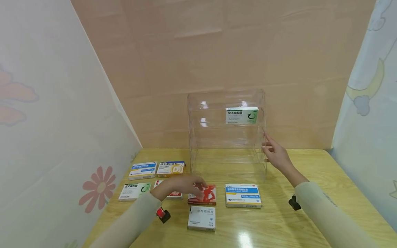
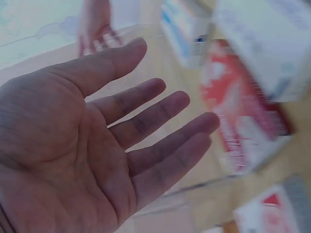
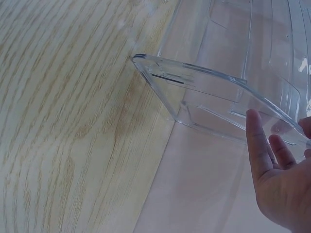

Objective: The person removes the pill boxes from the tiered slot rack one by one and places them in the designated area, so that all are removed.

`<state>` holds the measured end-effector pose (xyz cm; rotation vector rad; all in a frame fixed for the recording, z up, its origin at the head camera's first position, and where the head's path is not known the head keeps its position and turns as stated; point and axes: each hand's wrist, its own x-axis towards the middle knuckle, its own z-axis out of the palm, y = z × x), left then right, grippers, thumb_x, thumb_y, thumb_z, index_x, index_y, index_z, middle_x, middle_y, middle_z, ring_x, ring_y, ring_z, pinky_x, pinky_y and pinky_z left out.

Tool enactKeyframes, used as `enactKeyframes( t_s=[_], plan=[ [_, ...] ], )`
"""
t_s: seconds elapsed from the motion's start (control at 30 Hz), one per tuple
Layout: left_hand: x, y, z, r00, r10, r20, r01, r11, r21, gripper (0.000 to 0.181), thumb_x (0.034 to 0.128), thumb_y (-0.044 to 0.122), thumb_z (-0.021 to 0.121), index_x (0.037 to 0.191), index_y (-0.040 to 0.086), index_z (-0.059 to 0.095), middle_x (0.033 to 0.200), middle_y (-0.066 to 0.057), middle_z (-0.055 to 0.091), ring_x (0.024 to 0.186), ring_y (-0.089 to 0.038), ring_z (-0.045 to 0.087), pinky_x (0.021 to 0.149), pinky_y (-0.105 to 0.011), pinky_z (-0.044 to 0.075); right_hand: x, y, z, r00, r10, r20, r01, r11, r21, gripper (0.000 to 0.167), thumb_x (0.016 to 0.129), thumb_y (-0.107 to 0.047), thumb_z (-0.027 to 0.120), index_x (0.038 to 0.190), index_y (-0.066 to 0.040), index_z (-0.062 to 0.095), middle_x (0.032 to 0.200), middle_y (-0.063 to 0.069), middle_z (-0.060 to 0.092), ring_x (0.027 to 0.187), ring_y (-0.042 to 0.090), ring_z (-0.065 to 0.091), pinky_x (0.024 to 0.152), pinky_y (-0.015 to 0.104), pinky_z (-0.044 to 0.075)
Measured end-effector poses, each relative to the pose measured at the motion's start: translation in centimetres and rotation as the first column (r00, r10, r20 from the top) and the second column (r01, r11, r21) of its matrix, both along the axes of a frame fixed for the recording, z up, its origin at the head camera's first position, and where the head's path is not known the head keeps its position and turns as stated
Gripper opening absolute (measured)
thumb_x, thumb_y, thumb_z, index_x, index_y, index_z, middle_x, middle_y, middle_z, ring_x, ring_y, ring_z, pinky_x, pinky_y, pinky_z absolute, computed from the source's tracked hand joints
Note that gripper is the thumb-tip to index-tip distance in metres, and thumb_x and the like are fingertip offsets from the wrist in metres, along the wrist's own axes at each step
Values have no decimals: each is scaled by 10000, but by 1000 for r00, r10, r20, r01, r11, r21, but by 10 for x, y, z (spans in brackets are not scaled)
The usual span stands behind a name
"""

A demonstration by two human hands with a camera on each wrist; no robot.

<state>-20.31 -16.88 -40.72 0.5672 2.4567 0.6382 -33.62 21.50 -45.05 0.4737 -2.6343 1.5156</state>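
My left hand (image 1: 186, 185) hovers over a red medicine box (image 1: 211, 198), fingers spread and slightly bent, palm bare in the left wrist view. Beyond its fingertips in that view, the red box (image 2: 233, 107) looks blurred. My right hand (image 1: 277, 155) is at the right side of a clear tiered display rack (image 1: 223, 142), its thumb and fingers about the side panel's edge. In the right wrist view some of the right hand's (image 3: 286, 179) fingers stay fairly straight; the rest are cut off. A green-and-white medicine box (image 1: 242, 115) stands on an upper tier, right side.
On the wooden table (image 1: 279, 227), a white box (image 1: 201, 218) lies before the red one, and a blue-and-white box (image 1: 243, 196) to its right. Leftward are a vitamin D box (image 1: 170, 168), another blue-and-white box (image 1: 142, 171), a green-and-white box (image 1: 134, 192) and a partly hidden red-and-white box (image 1: 174, 195).
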Motion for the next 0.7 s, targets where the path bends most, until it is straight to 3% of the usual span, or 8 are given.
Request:
enactKeyframes(
  t_s=[0.2, 0.37, 0.53, 0.7],
  plan=[
    [-30, 12, 22, 999, 8, -31, -5, 997, 81, 396, 1001, 352, 647, 1352, 172, 618, 1332, -15, 629, 1206, -200, 598, 955, -369, 530, 1, -1, -1, 1000, -1, -3, 1, 1000, 10, 644, 1085, -243, 467, 1636, -264, 133, 1443, 297, 455, 1189, 503, 568, 725, 441, 621],
    [-56, 20, 34, 998, 13, -55, -3, 984, 176, 426, 1036, 356, 586, 1413, 158, 563, 1432, -47, 569, 1287, -242, 561, 1021, -417, 505, 0, 0, -2, 1000, -13, -11, 13, 1000, 9, 643, 1085, -236, 467, 1635, -270, 136, 1432, 297, 464, 1177, 497, 575, 716, 427, 623],
    [-80, 28, 43, 992, 28, -125, 8, 960, 280, 430, 1040, 286, 590, 1421, 90, 550, 1421, -88, 574, 1289, -275, 564, 1021, -398, 509, 0, 1, -6, 1000, -13, -13, 13, 1000, 9, 639, 1086, -251, 467, 1635, -277, 141, 1434, 293, 459, 1175, 485, 580, 676, 331, 622],
    [-99, 34, 52, 979, 101, -179, -26, 925, 379, 416, 1035, 244, 602, 1413, 76, 560, 1426, -114, 579, 1283, -270, 573, 1018, -384, 515, 3, 1, -7, 1000, -18, -23, 18, 1000, 22, 634, 1086, -258, 462, 1635, -246, 144, 1423, 292, 468, 1166, 479, 589, 663, 309, 618]
  ],
)
